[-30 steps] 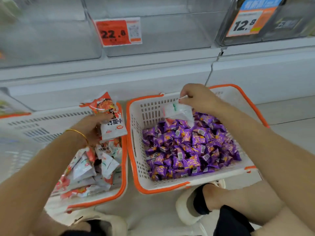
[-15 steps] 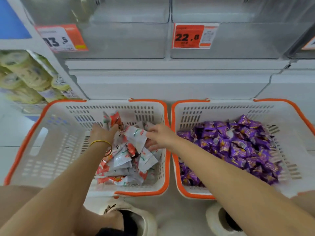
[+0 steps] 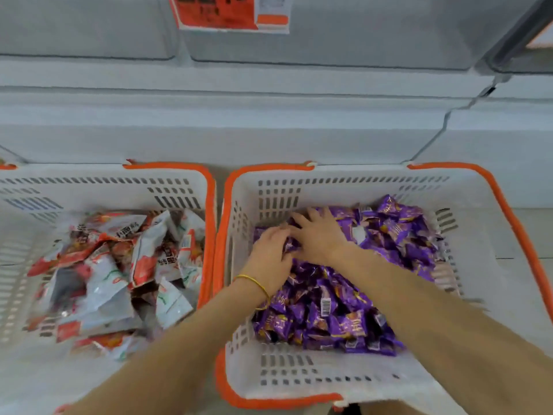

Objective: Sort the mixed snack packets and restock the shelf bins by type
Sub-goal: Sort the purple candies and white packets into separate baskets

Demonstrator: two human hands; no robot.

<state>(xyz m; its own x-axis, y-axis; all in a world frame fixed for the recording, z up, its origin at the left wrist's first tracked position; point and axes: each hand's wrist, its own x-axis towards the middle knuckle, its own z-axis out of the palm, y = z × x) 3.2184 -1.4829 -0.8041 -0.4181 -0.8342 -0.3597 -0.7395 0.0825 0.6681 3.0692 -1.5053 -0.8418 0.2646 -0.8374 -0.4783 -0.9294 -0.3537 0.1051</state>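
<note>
Two white baskets with orange rims stand side by side on the floor. The left basket (image 3: 179, 187) holds red-and-white snack packets (image 3: 119, 259). A pile of purple packets (image 3: 398, 235) fills the right basket (image 3: 353, 184). Both hands are inside the right basket at the pile's far left. My left hand (image 3: 270, 253), with a yellow band on its wrist, curls its fingers into a few purple packets. Beside it and touching it, my right hand (image 3: 318, 236) lies on the pile with its fingers spread.
Clear plastic shelf bins (image 3: 89, 25) run along the top above a white shelf front (image 3: 269, 115). An orange price tag (image 3: 215, 12) hangs on one bin. The floor shows to the right of the baskets.
Both hands have left the basket of red-and-white packets and moved right into the purple packets. The view has shifted right and tilted down.
</note>
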